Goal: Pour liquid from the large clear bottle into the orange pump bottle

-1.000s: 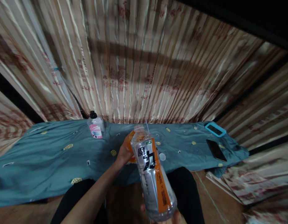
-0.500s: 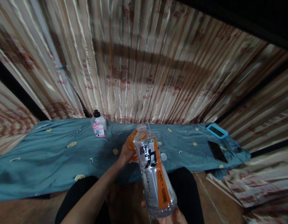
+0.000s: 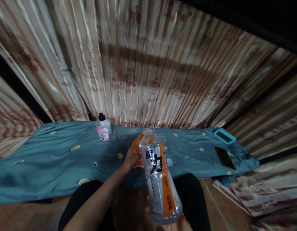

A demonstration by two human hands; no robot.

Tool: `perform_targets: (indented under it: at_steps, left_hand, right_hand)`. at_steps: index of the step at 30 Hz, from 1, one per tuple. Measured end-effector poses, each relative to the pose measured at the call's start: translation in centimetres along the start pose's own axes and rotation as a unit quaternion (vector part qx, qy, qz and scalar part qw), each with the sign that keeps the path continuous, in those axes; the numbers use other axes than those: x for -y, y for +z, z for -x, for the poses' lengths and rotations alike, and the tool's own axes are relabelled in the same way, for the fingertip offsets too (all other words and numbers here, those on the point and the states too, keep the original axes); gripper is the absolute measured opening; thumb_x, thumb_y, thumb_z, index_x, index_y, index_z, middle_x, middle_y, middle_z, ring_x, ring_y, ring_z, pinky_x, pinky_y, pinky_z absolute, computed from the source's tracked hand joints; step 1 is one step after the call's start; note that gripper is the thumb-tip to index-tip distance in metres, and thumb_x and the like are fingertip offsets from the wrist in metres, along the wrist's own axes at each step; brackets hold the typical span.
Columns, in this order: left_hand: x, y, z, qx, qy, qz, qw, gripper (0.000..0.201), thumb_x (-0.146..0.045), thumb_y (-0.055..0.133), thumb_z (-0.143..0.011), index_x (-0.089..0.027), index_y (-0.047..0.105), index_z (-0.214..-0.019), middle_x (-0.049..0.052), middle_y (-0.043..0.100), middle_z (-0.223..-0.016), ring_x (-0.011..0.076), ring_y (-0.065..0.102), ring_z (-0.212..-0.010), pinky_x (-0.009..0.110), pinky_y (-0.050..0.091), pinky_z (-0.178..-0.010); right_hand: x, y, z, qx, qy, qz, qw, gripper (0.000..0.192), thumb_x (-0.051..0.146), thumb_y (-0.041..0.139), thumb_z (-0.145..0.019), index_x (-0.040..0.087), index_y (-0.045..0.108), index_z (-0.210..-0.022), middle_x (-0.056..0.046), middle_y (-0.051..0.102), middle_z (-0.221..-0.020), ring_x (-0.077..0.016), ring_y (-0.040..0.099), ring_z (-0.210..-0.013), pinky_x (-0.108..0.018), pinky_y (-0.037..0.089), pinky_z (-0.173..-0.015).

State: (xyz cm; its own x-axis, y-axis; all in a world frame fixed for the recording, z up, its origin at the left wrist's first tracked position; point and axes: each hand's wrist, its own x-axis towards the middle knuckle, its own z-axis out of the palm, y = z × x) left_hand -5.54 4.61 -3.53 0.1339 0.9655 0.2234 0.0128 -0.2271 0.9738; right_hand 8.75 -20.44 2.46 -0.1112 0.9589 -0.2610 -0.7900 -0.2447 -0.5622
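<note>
**Open bottle tipped toward an orange cup**

Near the middle of the view, above the lap, the right hand grips the base of a clear drink bottle, its open neck tilted away toward an orange cup that the left hand clasps just over the teal cloth. I judge a pour from one vessel to the other is in hand; the next move calls for steadying both mouths close together. A white cap lies on the cloth just right of the bottle. Compared with a second ago, both grips are unchanged; only the view has shifted slightly.
</note>
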Motion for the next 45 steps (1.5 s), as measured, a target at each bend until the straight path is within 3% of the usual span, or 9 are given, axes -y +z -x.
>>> perform_targets:
  at_steps: [16, 22, 27, 29, 31, 35, 37, 40, 45]
  left_hand:
    - [-0.7, -0.1, 0.1, 0.005, -0.004, -0.008, 1.0, 0.063, -0.034, 0.078, -0.085, -0.02, 0.072, -0.146, 0.014, 0.085, -0.145, 0.0326, 0.08, -0.135, 0.051, 0.063, -0.123]
    - [-0.3, -0.1, 0.0, 0.012, -0.011, -0.017, 1.0, 0.064, -0.034, 0.079, -0.085, -0.021, 0.071, -0.147, 0.014, 0.085, -0.144, 0.0349, 0.081, -0.135, 0.055, 0.062, -0.125]
    - [0.5, -0.1, -0.1, 0.013, -0.014, -0.017, 1.0, 0.064, -0.034, 0.083, -0.088, -0.02, 0.069, -0.149, 0.015, 0.082, -0.15, 0.0348, 0.078, -0.141, 0.056, 0.059, -0.129]
    - [0.8, -0.1, -0.1, 0.019, -0.011, -0.01, 1.0, 0.064, -0.036, 0.084, -0.089, -0.021, 0.069, -0.149, 0.014, 0.082, -0.15, 0.0345, 0.078, -0.142, 0.055, 0.059, -0.13]
    - [0.8, -0.1, -0.2, 0.021, -0.011, -0.01, 1.0, 0.064, -0.036, 0.086, -0.089, -0.021, 0.069, -0.149, 0.013, 0.083, -0.148, 0.0339, 0.079, -0.139, 0.053, 0.06, -0.128]
    - [0.8, 0.0, -0.2, 0.014, -0.005, -0.013, 1.0, 0.061, -0.038, 0.087, -0.088, -0.021, 0.071, -0.145, 0.014, 0.083, -0.149, 0.0348, 0.079, -0.139, 0.056, 0.059, -0.13]
    - [0.9, 0.1, -0.2, 0.015, -0.001, -0.011, 1.0, 0.062, -0.04, 0.086, -0.088, -0.02, 0.071, -0.145, 0.015, 0.082, -0.15, 0.0358, 0.078, -0.141, 0.057, 0.058, -0.131]
    - [1.1, 0.2, -0.2, 0.013, -0.011, -0.012, 1.0, 0.065, -0.04, 0.084, -0.088, -0.018, 0.069, -0.148, 0.016, 0.084, -0.144, 0.0372, 0.08, -0.137, 0.057, 0.061, -0.126]
    - [1.3, 0.3, -0.2, 0.005, -0.008, -0.021, 1.0, 0.053, -0.035, 0.079, -0.092, -0.02, 0.073, -0.142, 0.014, 0.086, -0.14, 0.0347, 0.082, -0.132, 0.054, 0.064, -0.123]
  right_hand:
    - [0.1, 0.0, -0.1, 0.021, 0.002, 0.005, 1.0, 0.069, 0.061, 0.116, -0.055, 0.034, 0.096, -0.115, -0.008, 0.097, -0.122, -0.0298, 0.095, -0.107, -0.026, 0.073, -0.081]
    - [-0.9, -3.1, -0.4, 0.024, 0.011, 0.053, 0.998, 0.075, 0.068, 0.114, -0.057, 0.029, 0.09, -0.116, -0.01, 0.095, -0.133, -0.0424, 0.091, -0.12, -0.046, 0.073, -0.087]
    - [-1.1, -3.8, -0.7, 0.04, 0.015, 0.087, 0.995, 0.059, 0.061, 0.088, -0.1, 0.023, 0.077, -0.143, -0.014, 0.086, -0.143, -0.036, 0.084, -0.127, -0.06, 0.069, -0.108]
    - [-1.0, -3.5, -0.6, 0.039, 0.005, 0.095, 0.995, 0.058, 0.062, 0.077, -0.108, 0.023, 0.073, -0.15, -0.014, 0.082, -0.149, -0.0357, 0.081, -0.131, -0.063, 0.067, -0.112]
    - [-1.0, -3.2, -0.4, 0.035, -0.006, 0.103, 0.994, 0.071, 0.071, 0.08, -0.102, 0.025, 0.07, -0.155, -0.016, 0.079, -0.154, -0.0385, 0.079, -0.135, -0.066, 0.066, -0.114]
    - [-1.1, -3.0, 0.0, 0.017, -0.017, 0.112, 0.993, 0.12, 0.087, 0.101, -0.063, 0.033, 0.064, -0.164, -0.018, 0.079, -0.159, -0.0508, 0.078, -0.14, -0.073, 0.066, -0.111]
    - [-1.1, -2.9, 0.1, 0.006, -0.017, 0.113, 0.993, 0.126, 0.088, 0.102, -0.057, 0.037, 0.063, -0.165, -0.018, 0.081, -0.157, -0.0543, 0.078, -0.14, -0.073, 0.067, -0.108]
    - [-1.0, -2.6, 0.1, 0.01, -0.023, 0.111, 0.994, 0.117, 0.088, 0.099, -0.066, 0.032, 0.065, -0.163, -0.018, 0.08, -0.157, -0.0488, 0.08, -0.137, -0.07, 0.067, -0.111]
    - [-0.6, -1.8, -0.7, 0.015, -0.016, 0.093, 0.995, 0.065, 0.065, 0.077, -0.107, 0.025, 0.068, -0.158, -0.015, 0.079, -0.153, -0.037, 0.08, -0.133, -0.065, 0.068, -0.112]
